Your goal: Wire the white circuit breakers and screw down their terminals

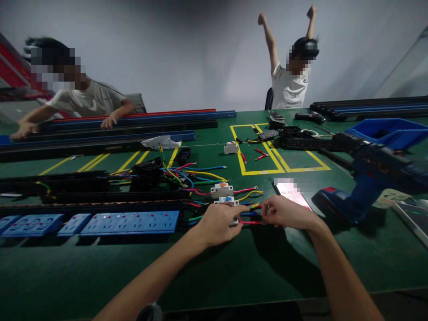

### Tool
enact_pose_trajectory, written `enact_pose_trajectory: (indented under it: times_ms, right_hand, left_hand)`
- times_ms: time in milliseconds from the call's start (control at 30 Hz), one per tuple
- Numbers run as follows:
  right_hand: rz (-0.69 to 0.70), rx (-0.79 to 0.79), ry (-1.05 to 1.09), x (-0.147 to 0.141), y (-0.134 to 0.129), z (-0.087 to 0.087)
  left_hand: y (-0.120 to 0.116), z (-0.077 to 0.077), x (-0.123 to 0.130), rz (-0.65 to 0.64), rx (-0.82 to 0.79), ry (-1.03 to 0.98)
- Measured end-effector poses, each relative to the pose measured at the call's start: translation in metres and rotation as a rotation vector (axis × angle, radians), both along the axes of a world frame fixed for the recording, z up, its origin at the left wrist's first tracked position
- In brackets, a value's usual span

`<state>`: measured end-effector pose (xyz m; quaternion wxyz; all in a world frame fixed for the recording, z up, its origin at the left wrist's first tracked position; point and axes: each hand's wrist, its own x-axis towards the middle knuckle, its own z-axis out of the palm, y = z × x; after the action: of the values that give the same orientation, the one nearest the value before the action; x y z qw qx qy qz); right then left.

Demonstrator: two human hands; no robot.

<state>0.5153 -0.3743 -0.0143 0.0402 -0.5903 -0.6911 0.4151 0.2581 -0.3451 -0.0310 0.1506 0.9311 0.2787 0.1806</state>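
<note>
My left hand [214,223] is closed around a white circuit breaker, mostly hidden under my fingers. A short red wire [250,222] runs right from it. The fingers of my right hand [284,212] are pinched at that wire's far end; the tip is hidden. Just beyond my left hand lie a breaker with a blue switch [226,200] and another with an orange switch [221,191]. Yellow, green, blue and red wires lie around them, coming from black housings. To the left is a power strip with blue sockets [130,222].
A lit phone [290,194] lies beyond my right hand, beside a blue cordless drill [361,178]. Another breaker [231,148] and red wire pieces [261,154] lie near yellow tape outlines. Long profiles [150,125] span the back left. Two people sit across the table, one with arms raised.
</note>
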Motion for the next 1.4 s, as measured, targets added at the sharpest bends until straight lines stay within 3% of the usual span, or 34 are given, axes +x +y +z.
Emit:
enact_pose_trajectory:
  times_ms: [733, 967, 1167, 1300, 1400]
  right_hand:
    - [-0.081, 0.034, -0.253, -0.017, 0.008, 0.001]
    - [-0.177, 0.179, -0.398, -0.035, -0.005, 0.008]
    - [-0.39, 0.34, -0.401, -0.033, -0.056, 0.008]
    - [-0.794, 0.674, -0.191, -0.006, -0.099, 0.012]
    - [-1.077, 0.952, -0.204, 0.026, -0.12, 0.015]
  left_hand:
    - [0.0, 0.0, 0.0, -0.012, 0.005, 0.02]
    - [0.0, -0.001, 0.001, -0.02, 0.007, 0.03]
    - [-0.001, 0.0, 0.001, -0.009, 0.003, 0.021]
    - [-0.002, 0.001, 0.001, -0.007, -0.002, 0.019]
    - [-0.002, 0.001, 0.0, -0.013, 0.008, 0.02]
